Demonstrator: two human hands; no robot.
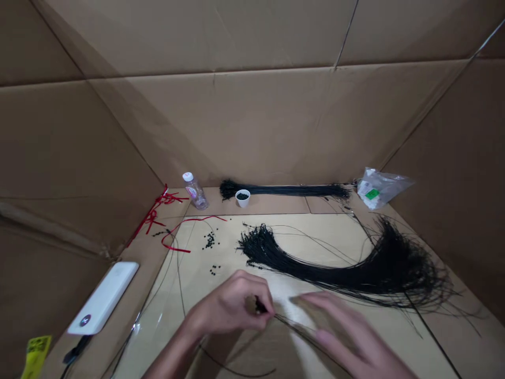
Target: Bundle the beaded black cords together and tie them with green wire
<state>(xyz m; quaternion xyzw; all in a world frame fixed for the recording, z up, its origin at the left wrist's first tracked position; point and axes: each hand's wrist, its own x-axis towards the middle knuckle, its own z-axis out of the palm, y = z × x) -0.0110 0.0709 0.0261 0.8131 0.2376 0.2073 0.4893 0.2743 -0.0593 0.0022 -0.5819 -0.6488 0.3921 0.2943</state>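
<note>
Above a pale board (169,300), the left hand (232,305) pinches dark strings (296,330) between closed fingertips; they trail toward the lower right. The right hand (351,331), blurred, holds thumb and fingers apart beside them; whether it touches them is hard to tell. Beyond lie loose beads (210,240) and a curved black bundle (315,274).

The left hand (232,305) is bent into a pinch — thumb and forefinger meeting at the tips — its forearm (175,347) slanting upward. The right hand (351,331), slightly blurred, holds thumb and fingers parted.
</note>
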